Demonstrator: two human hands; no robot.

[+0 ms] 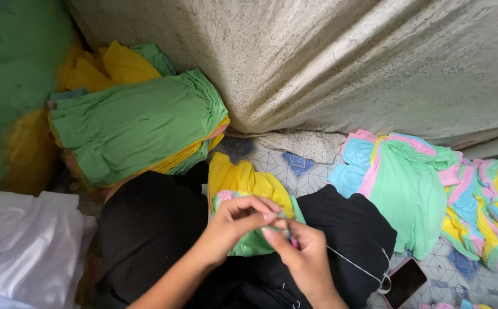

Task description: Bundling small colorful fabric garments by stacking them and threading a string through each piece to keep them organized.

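Observation:
My left hand (233,223) pinches the edge of a small light-green fabric piece (249,243) that lies on my lap over black cloth (151,229). My right hand (300,252) meets it from the right, fingers closed on a thin pink tool (292,240), its tip at the green fabric; I cannot tell what kind of tool it is. A yellow fabric piece (243,177) lies just beyond the green one. A thin white thread (352,263) runs rightward from my right hand across the black cloth.
A stack of green and yellow fabric (134,123) sits at the upper left, white fabric (25,246) at the lower left. Pastel fabric stacks (420,183) spread across the tiled floor on the right. A phone (404,281) lies by my right wrist. A lace cloth (329,63) hangs behind.

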